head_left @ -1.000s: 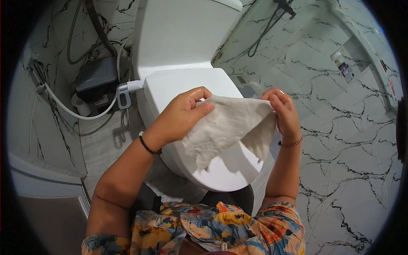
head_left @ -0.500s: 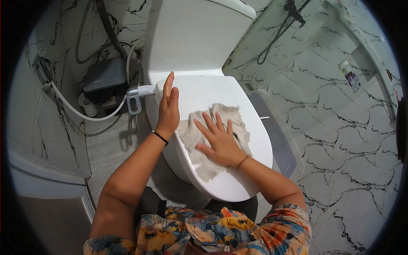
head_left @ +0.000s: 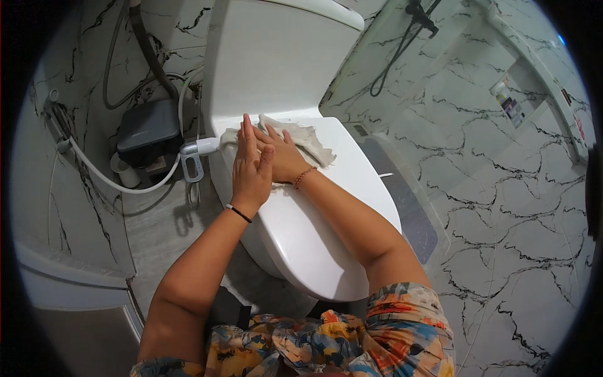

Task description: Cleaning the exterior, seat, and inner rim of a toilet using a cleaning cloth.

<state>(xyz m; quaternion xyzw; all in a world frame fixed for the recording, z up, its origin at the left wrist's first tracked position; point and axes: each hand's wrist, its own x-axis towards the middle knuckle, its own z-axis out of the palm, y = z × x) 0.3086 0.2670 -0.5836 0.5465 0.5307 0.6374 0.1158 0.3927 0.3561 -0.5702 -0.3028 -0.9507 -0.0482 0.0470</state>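
A white toilet lid lies closed in front of me. Near its hinge end, a beige cloth is spread and crumpled. My right hand presses flat on the cloth with its fingers stretched out; part of it is hidden behind my left hand. My left hand is held on edge over the lid's left side, fingers straight and thumb raised, gripping nothing. Whether it touches the lid or the cloth, I cannot tell.
Behind the lid rises the white cistern. To the left are a white lever fitting, a dark grey bin and a hand sprayer with a white hose. A glass shower panel stands on the right.
My right hand and the cloth have slid from the lid's middle up and left toward the hinge. My left hand stays in nearly the same place, now overlapping the right.
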